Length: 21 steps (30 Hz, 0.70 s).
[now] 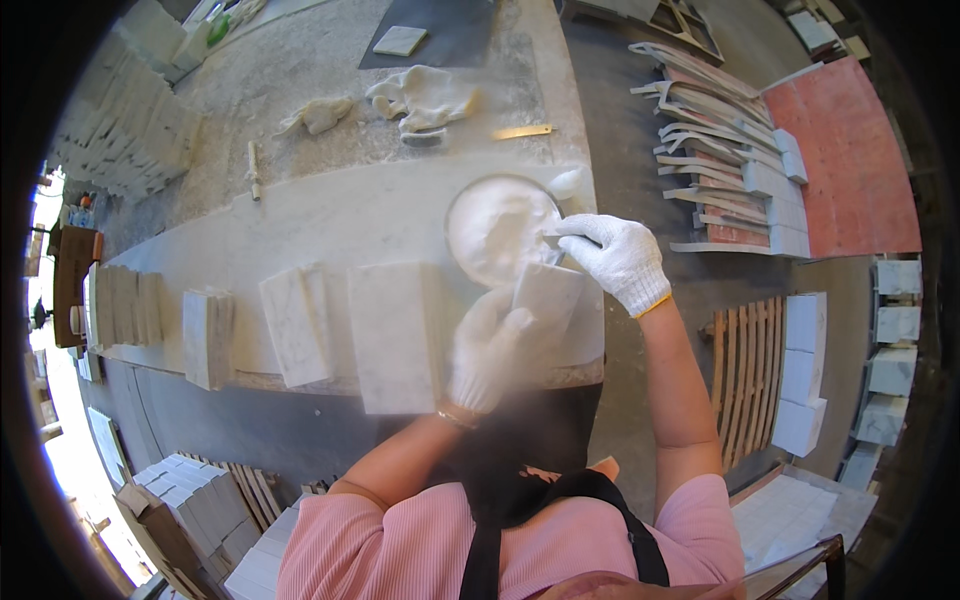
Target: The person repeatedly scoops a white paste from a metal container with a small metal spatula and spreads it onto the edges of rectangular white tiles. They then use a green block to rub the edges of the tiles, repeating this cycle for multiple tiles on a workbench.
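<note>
My left hand [483,345], in a white knit glove, is closed on a pale marble tile [550,300], tilted beside the near right side of a bowl. White powder [497,228] fills that round bowl, with a hollow on its right side. Over the bowl's right edge, my gloved right hand [618,258] has thumb and fingers pinched together; anything between them is too small to make out. A small white lump [566,183] lies just beyond the rim. Left of my left hand, a thick stack of marble tiles [393,335] stands at the table's near edge.
More tile stacks [293,325] line the near edge leftward. Farther back lie crumpled cloths [425,97], a flat yellow strip [522,132] and a dark mat [455,30] bearing a tile. Right of the table are a strap-covered red board [845,160] and a wooden pallet [748,380].
</note>
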Each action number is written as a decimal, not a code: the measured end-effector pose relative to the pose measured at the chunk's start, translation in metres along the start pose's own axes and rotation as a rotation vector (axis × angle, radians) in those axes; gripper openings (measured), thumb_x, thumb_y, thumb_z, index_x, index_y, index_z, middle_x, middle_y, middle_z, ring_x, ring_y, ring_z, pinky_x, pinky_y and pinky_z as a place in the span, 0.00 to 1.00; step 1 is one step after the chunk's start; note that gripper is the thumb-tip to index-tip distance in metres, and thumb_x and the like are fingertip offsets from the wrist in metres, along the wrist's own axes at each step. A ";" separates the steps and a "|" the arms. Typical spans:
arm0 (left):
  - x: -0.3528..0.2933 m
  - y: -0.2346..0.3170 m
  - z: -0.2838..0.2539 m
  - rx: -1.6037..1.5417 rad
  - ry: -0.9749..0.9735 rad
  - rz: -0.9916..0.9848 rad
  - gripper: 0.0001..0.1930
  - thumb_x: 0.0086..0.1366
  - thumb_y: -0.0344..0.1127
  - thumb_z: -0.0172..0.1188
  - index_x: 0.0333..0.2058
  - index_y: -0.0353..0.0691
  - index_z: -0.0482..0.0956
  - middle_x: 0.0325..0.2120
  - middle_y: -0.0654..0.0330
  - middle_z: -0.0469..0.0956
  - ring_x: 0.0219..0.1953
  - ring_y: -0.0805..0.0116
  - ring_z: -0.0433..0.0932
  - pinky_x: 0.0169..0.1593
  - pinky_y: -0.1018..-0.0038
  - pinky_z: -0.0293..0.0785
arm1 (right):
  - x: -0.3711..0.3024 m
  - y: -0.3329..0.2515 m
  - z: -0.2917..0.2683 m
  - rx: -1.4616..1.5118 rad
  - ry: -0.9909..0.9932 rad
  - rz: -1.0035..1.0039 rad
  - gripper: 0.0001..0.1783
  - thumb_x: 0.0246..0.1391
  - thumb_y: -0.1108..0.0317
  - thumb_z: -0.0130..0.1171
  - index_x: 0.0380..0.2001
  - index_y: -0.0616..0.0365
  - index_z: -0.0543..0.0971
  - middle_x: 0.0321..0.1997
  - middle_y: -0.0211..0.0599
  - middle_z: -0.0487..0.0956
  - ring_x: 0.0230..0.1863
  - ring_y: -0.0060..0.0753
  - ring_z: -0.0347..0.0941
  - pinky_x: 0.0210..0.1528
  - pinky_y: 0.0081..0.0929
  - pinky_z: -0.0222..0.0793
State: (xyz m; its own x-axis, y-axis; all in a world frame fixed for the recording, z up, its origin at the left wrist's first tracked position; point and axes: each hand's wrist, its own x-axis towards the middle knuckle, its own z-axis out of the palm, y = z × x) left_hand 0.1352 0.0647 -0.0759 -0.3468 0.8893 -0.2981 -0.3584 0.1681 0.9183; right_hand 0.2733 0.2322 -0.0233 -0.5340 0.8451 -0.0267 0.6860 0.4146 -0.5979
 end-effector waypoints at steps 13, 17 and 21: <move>-0.002 0.004 0.004 -0.056 0.031 -0.015 0.16 0.68 0.30 0.64 0.53 0.31 0.80 0.45 0.60 0.82 0.47 0.73 0.77 0.54 0.74 0.74 | 0.001 0.017 0.013 0.191 0.126 -0.030 0.10 0.57 0.70 0.69 0.43 0.58 0.89 0.40 0.36 0.89 0.39 0.30 0.85 0.45 0.26 0.79; -0.001 0.006 0.003 0.010 0.034 -0.012 0.16 0.68 0.30 0.64 0.52 0.30 0.81 0.45 0.60 0.82 0.47 0.73 0.77 0.54 0.73 0.74 | 0.002 0.018 0.012 0.479 0.036 0.117 0.11 0.59 0.71 0.68 0.44 0.60 0.88 0.36 0.29 0.87 0.32 0.19 0.79 0.36 0.20 0.74; -0.001 0.006 0.003 0.027 0.028 0.000 0.16 0.68 0.30 0.64 0.53 0.30 0.80 0.45 0.60 0.82 0.47 0.73 0.77 0.55 0.73 0.74 | -0.003 0.013 0.000 0.600 0.015 0.228 0.12 0.58 0.71 0.68 0.45 0.60 0.87 0.33 0.27 0.85 0.26 0.11 0.72 0.27 0.14 0.64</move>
State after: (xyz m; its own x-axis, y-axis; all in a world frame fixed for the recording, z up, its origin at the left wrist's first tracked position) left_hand 0.1363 0.0656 -0.0696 -0.3709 0.8771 -0.3051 -0.3350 0.1801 0.9249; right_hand 0.2833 0.2350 -0.0311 -0.3975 0.8960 -0.1981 0.3832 -0.0340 -0.9230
